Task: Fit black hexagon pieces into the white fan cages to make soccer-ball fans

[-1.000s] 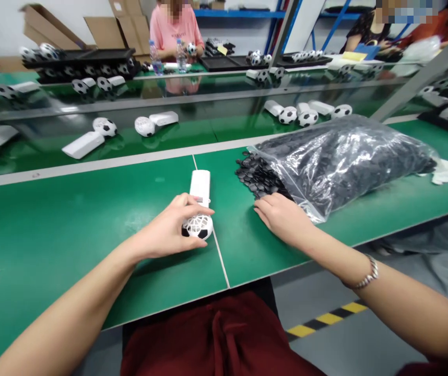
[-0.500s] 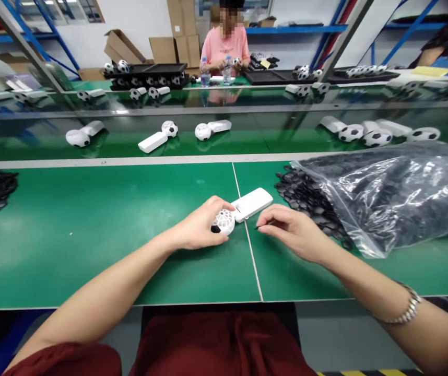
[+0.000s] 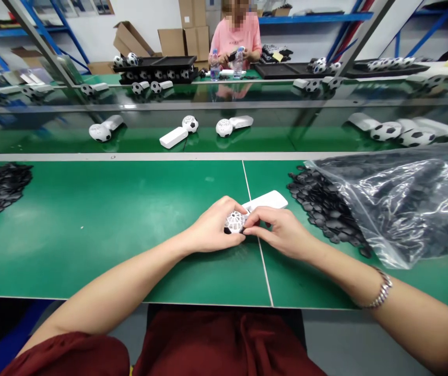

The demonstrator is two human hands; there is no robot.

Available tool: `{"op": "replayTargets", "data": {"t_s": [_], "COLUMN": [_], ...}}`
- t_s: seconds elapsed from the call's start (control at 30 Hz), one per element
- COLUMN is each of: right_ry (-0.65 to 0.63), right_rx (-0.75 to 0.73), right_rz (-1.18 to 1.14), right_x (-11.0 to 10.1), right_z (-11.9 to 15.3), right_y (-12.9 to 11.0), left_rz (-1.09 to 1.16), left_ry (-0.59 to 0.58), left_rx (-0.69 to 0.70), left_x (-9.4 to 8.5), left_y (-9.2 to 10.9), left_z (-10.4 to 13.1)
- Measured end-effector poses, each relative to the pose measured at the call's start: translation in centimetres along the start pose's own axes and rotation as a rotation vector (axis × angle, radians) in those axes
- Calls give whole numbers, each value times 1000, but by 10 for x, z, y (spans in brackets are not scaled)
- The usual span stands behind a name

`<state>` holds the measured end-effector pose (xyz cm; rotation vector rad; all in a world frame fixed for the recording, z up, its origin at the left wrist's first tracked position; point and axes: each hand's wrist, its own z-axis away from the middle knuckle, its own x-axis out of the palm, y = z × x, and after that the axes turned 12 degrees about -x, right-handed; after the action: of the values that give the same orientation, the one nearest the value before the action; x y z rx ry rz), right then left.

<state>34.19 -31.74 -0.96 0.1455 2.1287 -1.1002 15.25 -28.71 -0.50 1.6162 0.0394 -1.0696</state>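
I see the ball, white lattice above black, near centre toward five o'clock, handle at two. My left hand grips it; my right hand pinches at its three-o'clock edge, on what I can't tell.

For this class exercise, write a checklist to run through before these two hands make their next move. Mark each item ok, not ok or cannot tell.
1. Left hand steadies the round white latticed plastic head: ok, thumb and fingers are around it.
2. Right hand is at the head: ok, fingertips at its right edge.
3. A black piece is pinched in the right fingertips: cannot tell, fingers hide it.
4. Long flat white plastic handle is fully visible: not ok, right hand covers part.
5. All small flat black plastic pieces are inside the clear plastic bag: not ok, many lie loose at its mouth.
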Motion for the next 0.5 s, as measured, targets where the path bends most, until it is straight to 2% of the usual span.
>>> {"op": "replayTargets", "data": {"t_s": [0.23,0.33,0.43,0.5], "right_ry": [-112,-142,-226,-303], "right_rx": [41,-39,-134,-111], "right_rz": [136,292,499,544], "right_x": [-3,-16,-44,-71], "right_z": [-5,-9,-20,-30], "right_y": [7,18,34,49], "left_rz": [-33,63,197,277], "left_ry": [88,72,13,-55], "left_rx": [-12,-46,-91,-33], "left_x": [10,7,-5,-17], "left_y": [2,3,8,11], "left_z": [0,-7,-33,-66]}}
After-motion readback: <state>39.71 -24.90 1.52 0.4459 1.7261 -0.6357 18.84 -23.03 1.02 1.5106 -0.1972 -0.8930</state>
